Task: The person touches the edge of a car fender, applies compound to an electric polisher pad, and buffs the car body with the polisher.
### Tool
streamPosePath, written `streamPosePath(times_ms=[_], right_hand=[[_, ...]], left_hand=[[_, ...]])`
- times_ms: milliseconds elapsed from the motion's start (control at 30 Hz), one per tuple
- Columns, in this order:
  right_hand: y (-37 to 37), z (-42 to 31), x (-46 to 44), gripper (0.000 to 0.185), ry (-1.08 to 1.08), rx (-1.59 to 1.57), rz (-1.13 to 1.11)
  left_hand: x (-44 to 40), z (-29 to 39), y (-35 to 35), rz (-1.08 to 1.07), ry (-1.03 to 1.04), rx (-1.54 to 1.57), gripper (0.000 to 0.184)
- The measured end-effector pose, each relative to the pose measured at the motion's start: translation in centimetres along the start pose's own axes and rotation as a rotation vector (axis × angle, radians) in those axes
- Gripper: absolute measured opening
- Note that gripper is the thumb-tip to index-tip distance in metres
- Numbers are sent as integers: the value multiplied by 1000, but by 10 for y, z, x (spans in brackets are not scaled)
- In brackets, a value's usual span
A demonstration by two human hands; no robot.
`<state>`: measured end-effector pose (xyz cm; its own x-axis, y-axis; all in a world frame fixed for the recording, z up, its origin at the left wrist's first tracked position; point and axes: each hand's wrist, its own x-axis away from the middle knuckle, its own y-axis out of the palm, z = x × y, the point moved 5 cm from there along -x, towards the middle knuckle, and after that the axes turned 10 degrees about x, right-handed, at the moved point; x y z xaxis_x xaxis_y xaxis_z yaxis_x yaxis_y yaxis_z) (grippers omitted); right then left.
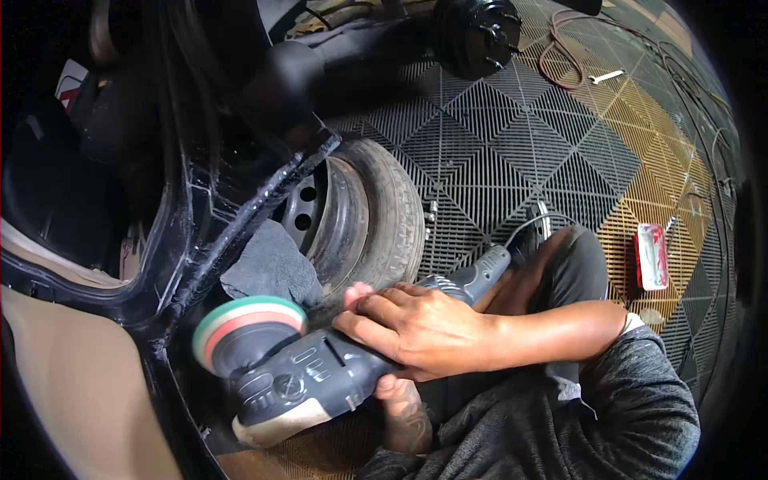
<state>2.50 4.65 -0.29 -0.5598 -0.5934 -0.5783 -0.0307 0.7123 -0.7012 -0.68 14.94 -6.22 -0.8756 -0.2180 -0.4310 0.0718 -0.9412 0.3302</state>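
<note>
A grey polisher [296,376] with a round pad [214,332] layered in green, white and red is held low beside a black car body sill [240,220]. My right hand [424,332] lies over the top of the polisher's body, fingers wrapped across it. From below, my left hand [398,396] grips the same tool, its thumb showing at the near side and most of its palm hidden. The pad stands close to the sill; I cannot tell whether they touch. A dark grey cloth [272,264] rests behind the pad, against a wheel.
The wheel with its tyre [392,216] lies beyond the sill. A black drum-shaped part [476,36] is at the top. On the tiled floor are a wrench [608,77], a coiled hose [552,60] and a red-and-white tray [653,256]. The polisher's cord [528,226] runs near my leg.
</note>
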Motion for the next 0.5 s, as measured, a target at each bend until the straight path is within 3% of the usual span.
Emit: streamPosePath(times_ms=[67, 100, 167, 267, 333, 400, 500], right_hand=[[-5, 3, -2, 75, -25, -177, -9], [-12, 9, 1, 80, -21, -275, -15], [-8, 33, 22, 99, 149, -177, -170], [26, 45, 49, 87, 142, -22, -60], [46, 43, 54, 72, 191, -46, -189], [69, 45, 59, 71, 219, -79, -183], [90, 46, 62, 73, 257, -114, -183]], left_hand=[[7, 0, -19, 103, 97, -15, 128], [4, -3, -45, 36, 254, 37, 123], [-2, 3, -82, -61, 501, 64, 117], [-2, 19, -102, -75, 516, 46, 111], [2, 17, -115, -96, 485, 156, 110], [4, 7, -129, -151, 397, 374, 110], [17, -5, -146, -98, 395, 350, 111]])
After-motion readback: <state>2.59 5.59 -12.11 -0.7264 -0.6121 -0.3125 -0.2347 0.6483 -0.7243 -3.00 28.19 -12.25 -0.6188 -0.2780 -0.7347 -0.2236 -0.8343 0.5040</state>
